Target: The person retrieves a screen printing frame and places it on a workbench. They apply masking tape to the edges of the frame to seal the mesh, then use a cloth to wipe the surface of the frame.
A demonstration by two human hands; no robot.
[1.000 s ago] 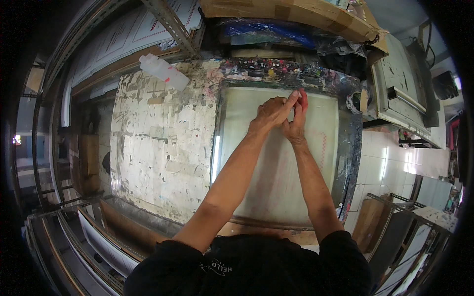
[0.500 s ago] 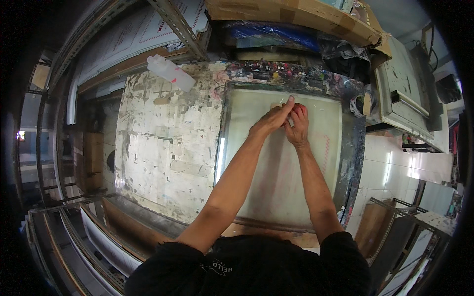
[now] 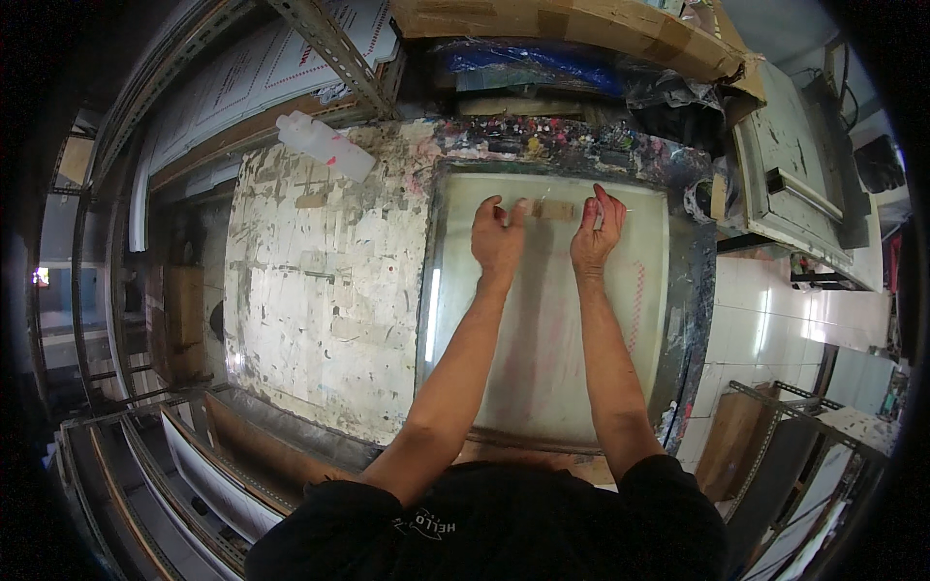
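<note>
A pale mesh printing screen (image 3: 552, 368) in a frame lies on the table in front of me. Over its far part, my left hand (image 3: 497, 240) is raised with bent fingers and the thumb held apart; I see nothing in it. To its right, the fingers of my right hand (image 3: 599, 232) are drawn in toward the thumb, their tips stained red. Whatever they may hold is too small to make out. Between the two hands a short brown strip (image 3: 552, 210), like tape, shows on the screen, with a faint clear glint above it.
A translucent white squeeze bottle (image 3: 327, 147) lies on the paint-worn white board (image 3: 325, 281) at left. A tape roll (image 3: 697, 201) sits at the table's right edge. Behind are a cardboard box (image 3: 572, 27) and blue plastic wrap (image 3: 538, 60). Metal racks (image 3: 329, 53) stand at left.
My hands, close together half a second ago, have drawn apart. The left moved left and the right slightly right, uncovering the brown strip.
</note>
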